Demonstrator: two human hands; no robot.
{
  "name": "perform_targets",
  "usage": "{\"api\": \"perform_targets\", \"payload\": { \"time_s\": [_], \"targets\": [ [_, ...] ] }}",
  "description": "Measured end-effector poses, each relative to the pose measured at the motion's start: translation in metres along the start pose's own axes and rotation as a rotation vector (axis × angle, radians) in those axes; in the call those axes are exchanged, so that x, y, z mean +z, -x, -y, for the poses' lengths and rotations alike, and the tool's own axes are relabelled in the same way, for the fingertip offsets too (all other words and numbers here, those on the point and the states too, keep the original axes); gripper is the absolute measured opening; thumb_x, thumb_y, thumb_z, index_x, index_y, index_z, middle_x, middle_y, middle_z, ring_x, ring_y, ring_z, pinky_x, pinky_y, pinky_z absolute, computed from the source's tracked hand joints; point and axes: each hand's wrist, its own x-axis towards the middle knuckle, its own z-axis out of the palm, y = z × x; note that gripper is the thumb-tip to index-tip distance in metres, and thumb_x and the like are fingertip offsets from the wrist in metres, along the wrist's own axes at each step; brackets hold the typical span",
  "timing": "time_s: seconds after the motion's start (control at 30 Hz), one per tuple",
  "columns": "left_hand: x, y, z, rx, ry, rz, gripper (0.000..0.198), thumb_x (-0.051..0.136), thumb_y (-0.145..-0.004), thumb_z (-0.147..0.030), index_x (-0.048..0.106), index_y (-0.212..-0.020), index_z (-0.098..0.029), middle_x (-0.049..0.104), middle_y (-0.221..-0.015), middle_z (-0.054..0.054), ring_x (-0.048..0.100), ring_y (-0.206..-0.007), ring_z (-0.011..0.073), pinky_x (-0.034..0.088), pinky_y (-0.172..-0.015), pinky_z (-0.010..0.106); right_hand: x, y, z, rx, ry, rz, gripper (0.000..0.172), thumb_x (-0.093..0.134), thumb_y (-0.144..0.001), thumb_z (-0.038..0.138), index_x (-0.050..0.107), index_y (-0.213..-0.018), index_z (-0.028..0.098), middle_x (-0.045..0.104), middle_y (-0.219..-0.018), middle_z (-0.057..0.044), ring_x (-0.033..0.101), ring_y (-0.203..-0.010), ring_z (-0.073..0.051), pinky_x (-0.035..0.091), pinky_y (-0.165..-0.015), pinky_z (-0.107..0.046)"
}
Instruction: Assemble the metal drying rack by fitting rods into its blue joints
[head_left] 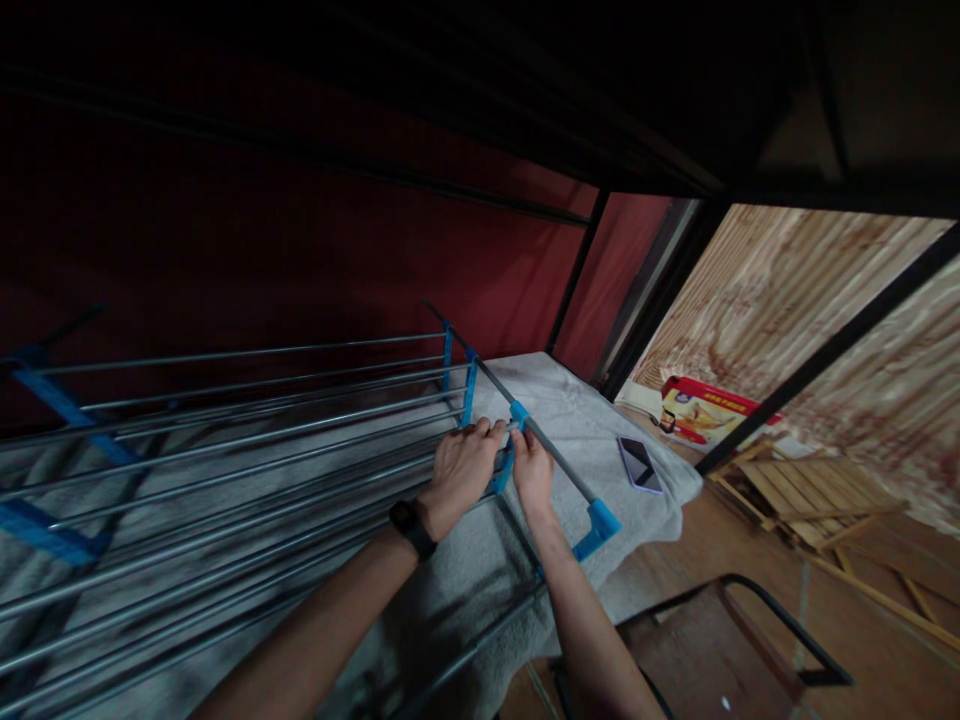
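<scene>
Your forearms point(330, 605) are spanning the clothes-drying rack point(225, 532), which is resting on grey fabric point(577, 405). Your left hand point(463, 465) is gripping a metal tube point(511, 428); your right hand point(532, 472) is pinching a blue connector point(519, 411). The rack's long axis is running leftward, your left hand lying nearer.

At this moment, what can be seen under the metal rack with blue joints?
A pale grey cloth shows under the rack, through its gaps. The left hand and right hand hide parts of it. Whatever lies beneath the cloth is covered.
</scene>
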Motion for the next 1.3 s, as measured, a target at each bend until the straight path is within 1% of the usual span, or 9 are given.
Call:
{"api": "perform_targets", "payload": {
  "time_s": [0.43, 0.7, 0.77, 0.83, 0.97, 1.03, 1.1, 1.2, 1.3],
  "targets": [
    [-0.001, 0.000, -0.004, 0.008, -0.012, 0.002, 0.040, 0.034, -0.096, -0.014, 0.052, -0.131, -0.019, 0.064, -0.119, 0.010, 0.064, -0.099, 0.0219, 0.050, -0.078, 0.033, 0.001, 0.003, -0.006, -0.034, 0.019, 0.018, 0.041, 0.043, -0.094, 0.048, 0.066, -0.105, 0.016, 0.070, -0.109, -0.012, 0.064, -0.101, -0.025, 0.047, -0.098, -0.039],
    [-0.003, -0.005, -0.004, 0.004, 0.014, 0.029, 0.036, 0.031, -0.098, -0.015, 0.057, -0.123, -0.020, 0.064, -0.111, 0.008, 0.065, -0.093, 0.0207, 0.049, -0.076, 0.032, -0.001, 0.001, -0.007, -0.024, -0.007, 0.029, 0.042, 0.044, -0.093, 0.046, 0.065, -0.111, 0.015, 0.068, -0.117, -0.013, 0.062, -0.110, -0.025, 0.043, -0.104, -0.041],
    [-0.001, -0.004, -0.005, 0.029, 0.007, -0.003, 0.035, 0.033, -0.098, -0.016, 0.056, -0.124, -0.020, 0.063, -0.111, 0.008, 0.063, -0.098, 0.0215, 0.048, -0.084, 0.034, -0.003, -0.001, -0.007, -0.020, -0.026, 0.045, 0.040, 0.046, -0.091, 0.045, 0.065, -0.109, 0.016, 0.069, -0.115, -0.011, 0.062, -0.109, -0.025, 0.044, -0.104, -0.041],
    [0.000, 0.002, -0.005, 0.071, -0.025, -0.075, 0.036, 0.034, -0.099, -0.018, 0.053, -0.129, -0.018, 0.061, -0.116, 0.010, 0.058, -0.108, 0.0237, 0.044, -0.095, 0.038, -0.005, -0.001, -0.007, -0.032, -0.062, 0.080, 0.037, 0.047, -0.090, 0.044, 0.065, -0.105, 0.016, 0.070, -0.112, -0.010, 0.062, -0.105, -0.024, 0.045, -0.102, -0.040],
    [-0.003, 0.033, -0.002, 0.083, -0.128, -0.212, 0.040, 0.033, -0.099, -0.016, 0.045, -0.137, -0.014, 0.056, -0.127, 0.012, 0.052, -0.118, 0.0237, 0.035, -0.107, 0.041, -0.012, 0.007, -0.012, -0.038, -0.123, 0.151, 0.039, 0.050, -0.085, 0.044, 0.064, -0.107, 0.015, 0.069, -0.112, -0.012, 0.062, -0.106, -0.025, 0.045, -0.101, -0.041],
    [-0.006, 0.049, 0.004, 0.016, -0.177, -0.228, 0.039, 0.034, -0.098, -0.014, 0.045, -0.136, -0.014, 0.058, -0.121, 0.012, 0.054, -0.113, 0.0225, 0.037, -0.104, 0.040, -0.015, 0.009, -0.017, -0.016, -0.108, 0.174, 0.045, 0.053, -0.081, 0.047, 0.064, -0.109, 0.013, 0.068, -0.115, -0.015, 0.061, -0.110, -0.028, 0.043, -0.103, -0.043],
    [-0.008, 0.060, 0.013, -0.028, -0.207, -0.203, 0.037, 0.037, -0.097, -0.012, 0.047, -0.132, -0.014, 0.062, -0.108, 0.010, 0.059, -0.101, 0.0209, 0.042, -0.094, 0.037, -0.015, 0.008, -0.022, 0.003, -0.066, 0.152, 0.052, 0.054, -0.079, 0.050, 0.063, -0.114, 0.013, 0.066, -0.119, -0.017, 0.061, -0.112, -0.030, 0.043, -0.102, -0.045],
    [-0.006, 0.066, 0.029, 0.010, -0.207, -0.199, 0.029, 0.036, -0.097, -0.012, 0.052, -0.121, -0.012, 0.063, -0.095, 0.007, 0.062, -0.088, 0.0191, 0.045, -0.080, 0.033, -0.015, 0.005, -0.024, 0.006, 0.083, 0.122, 0.054, 0.054, -0.075, 0.052, 0.065, -0.111, 0.013, 0.068, -0.114, -0.019, 0.062, -0.108, -0.036, 0.045, -0.097, -0.048],
    [-0.001, 0.063, 0.035, 0.046, -0.197, -0.243, 0.024, 0.035, -0.098, -0.014, 0.055, -0.111, -0.011, 0.062, -0.092, 0.008, 0.063, -0.084, 0.0198, 0.045, -0.075, 0.033, -0.017, 0.005, -0.019, 0.018, 0.166, 0.130, 0.054, 0.052, -0.074, 0.051, 0.066, -0.112, 0.014, 0.068, -0.112, -0.020, 0.063, -0.108, -0.039, 0.046, -0.094, -0.051]
  ]
}}
